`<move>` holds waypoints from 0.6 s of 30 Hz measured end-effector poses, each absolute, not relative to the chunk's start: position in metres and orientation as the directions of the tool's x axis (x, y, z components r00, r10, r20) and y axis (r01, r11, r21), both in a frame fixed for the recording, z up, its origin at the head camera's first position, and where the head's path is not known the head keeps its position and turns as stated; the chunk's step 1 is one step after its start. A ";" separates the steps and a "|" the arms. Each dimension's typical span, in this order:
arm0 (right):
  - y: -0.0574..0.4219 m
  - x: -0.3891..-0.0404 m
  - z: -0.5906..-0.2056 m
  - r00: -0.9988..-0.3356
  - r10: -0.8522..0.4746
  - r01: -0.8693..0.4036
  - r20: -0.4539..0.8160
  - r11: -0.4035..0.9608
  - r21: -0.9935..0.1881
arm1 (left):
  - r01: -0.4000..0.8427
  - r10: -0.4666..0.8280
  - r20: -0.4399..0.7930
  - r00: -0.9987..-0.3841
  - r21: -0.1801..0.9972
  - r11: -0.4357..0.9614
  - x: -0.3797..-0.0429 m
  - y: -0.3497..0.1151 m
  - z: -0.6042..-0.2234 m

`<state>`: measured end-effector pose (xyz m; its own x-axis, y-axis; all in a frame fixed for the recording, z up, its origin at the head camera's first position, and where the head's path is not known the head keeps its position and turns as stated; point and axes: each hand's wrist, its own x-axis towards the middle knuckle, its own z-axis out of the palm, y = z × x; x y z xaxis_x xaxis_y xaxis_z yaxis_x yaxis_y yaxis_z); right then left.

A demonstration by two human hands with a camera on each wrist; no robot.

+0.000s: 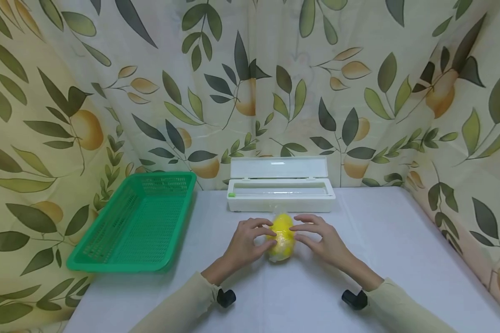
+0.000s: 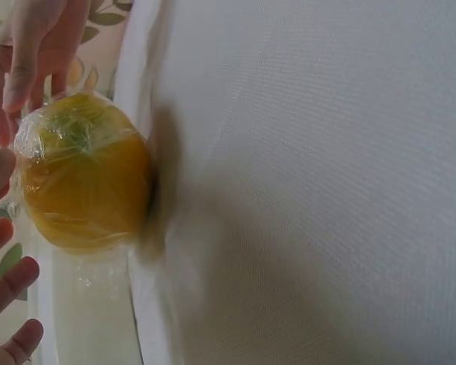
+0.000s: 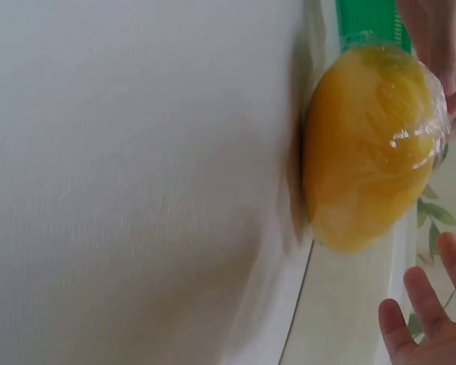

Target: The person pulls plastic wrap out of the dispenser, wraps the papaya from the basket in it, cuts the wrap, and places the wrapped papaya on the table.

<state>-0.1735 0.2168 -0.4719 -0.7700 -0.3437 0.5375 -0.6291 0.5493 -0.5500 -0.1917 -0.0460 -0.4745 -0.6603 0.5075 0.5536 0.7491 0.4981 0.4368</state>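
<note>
A yellow oval fruit (image 1: 281, 237), mango-like and wrapped in clear cling film, lies on the white tablecloth between both hands. The film is creased and shiny, with a loose end sticking out beyond the far end of the fruit. At its left side is my left hand (image 1: 246, 241), fingertips and thumb right at the film. My right hand (image 1: 326, 240) is on the opposite side, fingers bent lightly with their tips at the fruit's edge. Both wrist views show spread fingers beside the wrapped fruit (image 2: 87, 190), not curled around it.
Just behind the fruit stands a white cling film dispenser (image 1: 281, 205), its lid raised and a roll inside. A green plastic basket (image 1: 121, 267) sits to the left on the white tablecloth (image 1: 400, 259). Leaf-patterned curtains (image 1: 275, 92) enclose the back and sides.
</note>
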 end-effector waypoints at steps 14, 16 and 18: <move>0.245 -0.177 -0.472 -0.862 -0.256 -0.488 0.439 0.656 -0.576 | 0.756 0.492 0.578 -0.651 0.441 0.483 -0.188 -0.039 -0.466; 0.248 -0.177 -0.471 -0.871 -0.248 -0.472 0.424 0.662 -0.582 | 0.745 0.483 0.572 -0.664 0.445 0.497 -0.188 -0.036 -0.464; 0.250 -0.177 -0.470 -0.880 -0.244 -0.457 0.408 0.667 -0.588 | 0.733 0.473 0.565 -0.676 0.446 0.514 -0.188 -0.032 -0.460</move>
<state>-0.1771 0.2504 -0.4699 -0.8801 -0.2435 0.4076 -0.4570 0.6673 -0.5881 -0.1876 -0.0323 -0.4603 -0.6759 0.4728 0.5654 0.7327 0.5138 0.4463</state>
